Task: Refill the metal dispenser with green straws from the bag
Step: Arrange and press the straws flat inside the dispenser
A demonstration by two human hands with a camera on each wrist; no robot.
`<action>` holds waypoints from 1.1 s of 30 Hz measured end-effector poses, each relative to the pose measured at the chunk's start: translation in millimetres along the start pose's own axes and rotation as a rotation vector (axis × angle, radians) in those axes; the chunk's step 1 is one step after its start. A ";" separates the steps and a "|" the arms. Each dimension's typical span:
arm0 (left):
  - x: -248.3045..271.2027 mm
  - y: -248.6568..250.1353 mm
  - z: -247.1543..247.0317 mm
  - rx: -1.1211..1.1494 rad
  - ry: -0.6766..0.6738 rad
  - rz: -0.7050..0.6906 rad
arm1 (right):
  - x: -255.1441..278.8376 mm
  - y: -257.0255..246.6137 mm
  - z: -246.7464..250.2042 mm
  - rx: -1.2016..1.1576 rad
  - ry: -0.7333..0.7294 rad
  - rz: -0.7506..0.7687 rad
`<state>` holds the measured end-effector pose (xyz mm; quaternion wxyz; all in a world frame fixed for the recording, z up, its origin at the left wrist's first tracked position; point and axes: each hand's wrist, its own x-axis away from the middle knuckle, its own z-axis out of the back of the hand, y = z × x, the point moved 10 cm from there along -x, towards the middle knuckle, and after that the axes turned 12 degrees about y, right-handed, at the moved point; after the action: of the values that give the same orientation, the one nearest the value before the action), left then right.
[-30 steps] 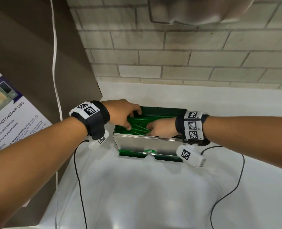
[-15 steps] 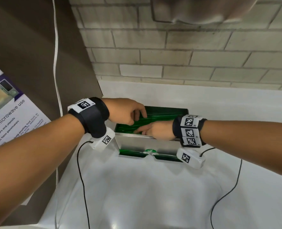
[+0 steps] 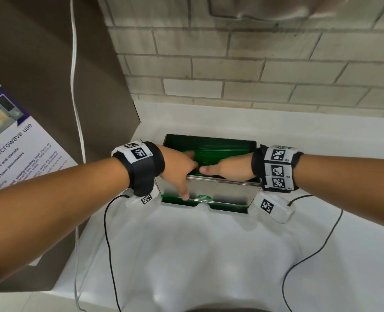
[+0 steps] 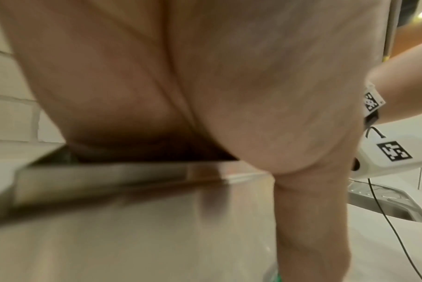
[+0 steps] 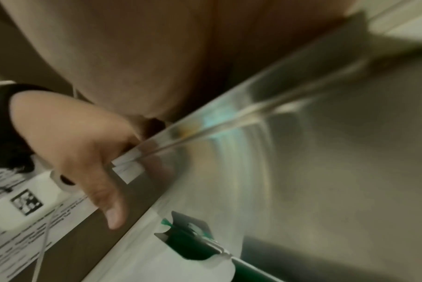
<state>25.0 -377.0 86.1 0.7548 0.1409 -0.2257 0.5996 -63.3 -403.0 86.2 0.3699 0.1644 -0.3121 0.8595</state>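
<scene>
The metal dispenser (image 3: 220,190) stands open-topped on the white counter, with green straws (image 3: 220,152) lying lengthwise inside. My left hand (image 3: 182,170) straddles its front wall near the left end: the fingers reach into the box, and the straight thumb (image 4: 308,219) lies down the steel front face (image 4: 132,238). My right hand (image 3: 229,168) lies flat inside the box on the straws, thumb pointing left, its fingers hidden. The right wrist view shows the left hand (image 5: 84,143) over the rim and green straws in the bottom tray slot (image 5: 193,246). No bag is in view.
A brick wall (image 3: 254,75) rises just behind the dispenser. A brown panel with a microwave poster (image 3: 13,158) and a white cable (image 3: 76,86) stands at the left. Black wrist-camera cables trail over the counter (image 3: 209,266). A sink edge (image 4: 386,206) shows at the right.
My left hand has gone from curled above the straws to spread over the front wall, thumb now down the steel face. My right hand has flattened and sunk deeper into the box.
</scene>
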 end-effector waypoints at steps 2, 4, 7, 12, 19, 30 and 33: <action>0.0 3.4 -3.1 0.014 -0.015 0.011 | -1.8 -6.2 -9.4 -0.057 -0.056 0.035; -1.4 1.6 -3.4 0.071 -0.001 0.034 | -3.5 -9.2 -15.2 -0.081 -0.093 0.052; -3.7 -2.5 0.5 0.165 0.031 0.048 | -3.6 -6.5 -14.9 -0.044 -0.080 0.011; -4.2 8.2 -5.1 0.190 0.027 -0.017 | -3.3 -3.8 41.6 0.373 0.367 0.143; -3.3 3.9 -6.3 0.099 -0.033 0.041 | -9.7 22.9 20.0 0.345 0.139 0.058; -3.7 5.3 -10.4 0.151 -0.108 0.109 | -11.7 14.7 6.4 0.483 0.003 0.126; -1.8 6.3 10.2 0.014 0.143 0.035 | -13.1 8.6 12.3 0.474 0.062 0.173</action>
<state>16.9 -381.9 93.6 0.7574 0.0988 -0.1695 0.6228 -60.3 -422.7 85.1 0.2557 0.1926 -0.1032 0.9417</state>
